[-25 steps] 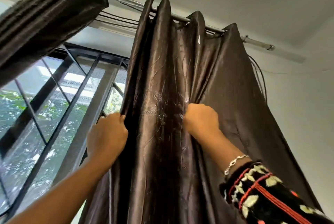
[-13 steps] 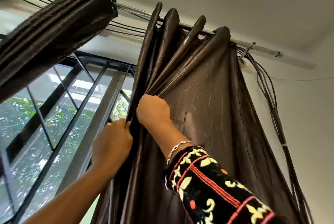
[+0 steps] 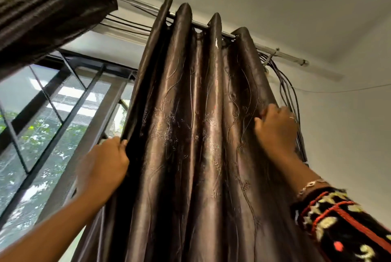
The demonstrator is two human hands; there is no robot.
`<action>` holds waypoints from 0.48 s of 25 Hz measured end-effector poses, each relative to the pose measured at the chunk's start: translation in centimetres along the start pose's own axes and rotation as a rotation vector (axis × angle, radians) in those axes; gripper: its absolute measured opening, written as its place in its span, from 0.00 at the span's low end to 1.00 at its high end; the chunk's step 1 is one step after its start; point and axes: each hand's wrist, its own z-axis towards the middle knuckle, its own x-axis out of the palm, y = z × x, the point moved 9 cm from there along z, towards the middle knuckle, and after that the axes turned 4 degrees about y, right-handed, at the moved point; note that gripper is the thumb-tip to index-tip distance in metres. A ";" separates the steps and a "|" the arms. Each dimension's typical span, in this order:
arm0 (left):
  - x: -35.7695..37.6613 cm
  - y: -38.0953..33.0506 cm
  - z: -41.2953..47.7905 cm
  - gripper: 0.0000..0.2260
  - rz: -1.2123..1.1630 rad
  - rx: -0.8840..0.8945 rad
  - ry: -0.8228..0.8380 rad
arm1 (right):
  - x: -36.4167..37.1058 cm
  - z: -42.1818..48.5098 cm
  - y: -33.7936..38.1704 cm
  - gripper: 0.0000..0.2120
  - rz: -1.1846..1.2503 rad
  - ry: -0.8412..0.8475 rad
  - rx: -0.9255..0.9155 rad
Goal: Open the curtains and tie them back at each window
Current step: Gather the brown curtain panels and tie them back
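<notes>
Curtain (image 3: 190, 134) hangs vertical btwn my hands: L hand (image 3: 105, 162) grips its left edge, R hand (image 3: 277, 128) pinches its right fold.

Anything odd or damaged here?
A bundle of loose black cables dangles from the metal curtain rod, behind the dark brown satin curtain, beside the right hand. Small white mark near the curtain's top.

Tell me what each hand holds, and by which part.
Both hold the curtain: the left hand pinches its edge by the window, the right hand grips its opposite outer fold.
</notes>
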 end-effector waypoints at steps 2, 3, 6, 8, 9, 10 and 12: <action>0.0 -0.1 -0.2 0.19 0.029 -0.007 0.002 | 0.5 0.6 -4.2 0.27 -0.099 0.086 0.162; 0.0 -0.1 -0.2 0.18 0.045 -0.006 0.002 | 1.1 0.6 -6.0 0.31 -0.109 0.170 0.243; -0.4 0.2 -0.4 0.18 0.068 -0.005 0.002 | 3.5 -0.9 -7.4 0.22 0.008 0.399 0.326; -0.5 0.6 -0.2 0.18 0.061 0.000 0.025 | 4.0 -1.6 -4.5 0.14 0.014 0.382 0.187; -0.6 0.9 0.0 0.19 0.034 -0.002 0.034 | 4.0 -1.9 -2.5 0.13 0.018 0.354 0.116; -0.7 1.2 0.4 0.19 0.005 -0.003 0.040 | 4.1 -2.1 -0.4 0.12 0.042 0.341 0.063; -1.1 1.7 1.1 0.20 -0.013 0.009 0.043 | 4.1 -2.1 3.8 0.10 0.138 0.348 0.012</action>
